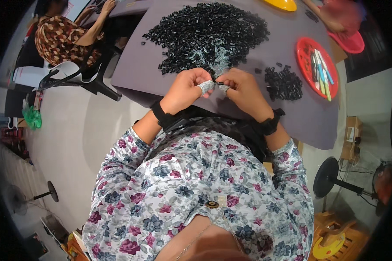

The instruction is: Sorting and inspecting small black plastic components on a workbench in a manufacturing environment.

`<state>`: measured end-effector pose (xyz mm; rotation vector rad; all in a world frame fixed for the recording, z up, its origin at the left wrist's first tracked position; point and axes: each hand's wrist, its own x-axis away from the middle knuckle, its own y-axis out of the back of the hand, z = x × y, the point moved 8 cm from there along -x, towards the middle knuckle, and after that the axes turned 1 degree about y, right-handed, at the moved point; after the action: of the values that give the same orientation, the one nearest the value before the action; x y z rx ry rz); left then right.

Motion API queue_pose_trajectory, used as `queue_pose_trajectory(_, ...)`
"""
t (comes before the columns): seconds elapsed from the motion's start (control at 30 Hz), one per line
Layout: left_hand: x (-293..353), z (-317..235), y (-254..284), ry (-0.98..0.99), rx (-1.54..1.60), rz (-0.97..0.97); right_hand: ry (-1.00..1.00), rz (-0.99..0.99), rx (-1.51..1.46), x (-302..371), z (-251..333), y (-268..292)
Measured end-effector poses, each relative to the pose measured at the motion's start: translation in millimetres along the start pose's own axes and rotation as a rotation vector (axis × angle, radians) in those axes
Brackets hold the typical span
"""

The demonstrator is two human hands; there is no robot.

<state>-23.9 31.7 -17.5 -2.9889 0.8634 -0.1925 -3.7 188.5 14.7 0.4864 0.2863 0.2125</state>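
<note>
Both hands meet at the near edge of the grey table (pixel 137 71). My left hand (pixel 189 89) is closed, thumb and fingers pinched, with a whitish wrap on one digit. Opposite it, my right hand (pixel 241 89) pinches a small black piece (pixel 219 83), also with a wrapped digit. Whether the left fingertips grip the same piece is too small to tell. Just beyond the hands spreads a large heap of small black pieces (pixel 209 32). Thin pale grey-green bits (pixel 211 56) lie on its near side. A smaller pile of black pieces (pixel 284 82) lies right of my right hand.
A red oval tray (pixel 301 54) with several slim knife-like tools (pixel 321 71) stands at the right. A yellow dish (pixel 285 4) sits at the far edge. Two other people work at the far left and far right. A black chair (pixel 96 74) stands left of the table.
</note>
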Motion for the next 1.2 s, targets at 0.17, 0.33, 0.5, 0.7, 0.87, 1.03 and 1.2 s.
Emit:
queue_pose_trajectory(0.17,0.5,-6.0,2.2,-0.028,-0.090,-0.048,0.036,-0.045,-0.088,-0.2,-4.4,3.4)
queue_pose_trajectory(0.33,0.3,-7.8,-1.7,-0.021,-0.149,-0.010,0.031,0.011,-0.107,-0.2,-13.3,-0.2)
queue_pose_trajectory(0.5,-0.1,-0.3,-4.5,-0.023,-0.135,0.014,-0.006,0.050,-0.120,1.1,-9.5,-4.7)
queue_pose_trajectory(0.7,-2.3,7.2,-4.3,0.023,0.078,0.037,-0.113,0.104,-0.264,0.3,-16.0,-6.6)
queue_pose_trajectory(0.87,-2.3,4.6,-0.6,0.019,0.080,0.041,-0.124,0.107,-0.349,4.1,-9.9,-9.3)
queue_pose_trajectory(1.03,-1.5,5.2,0.0,0.045,0.079,0.063,-0.107,0.137,-0.441,8.1,-7.7,-15.1)
queue_pose_trajectory(1.2,-2.3,15.3,2.1,0.110,0.191,0.044,-0.044,0.110,-0.357,10.5,-0.9,-14.3)
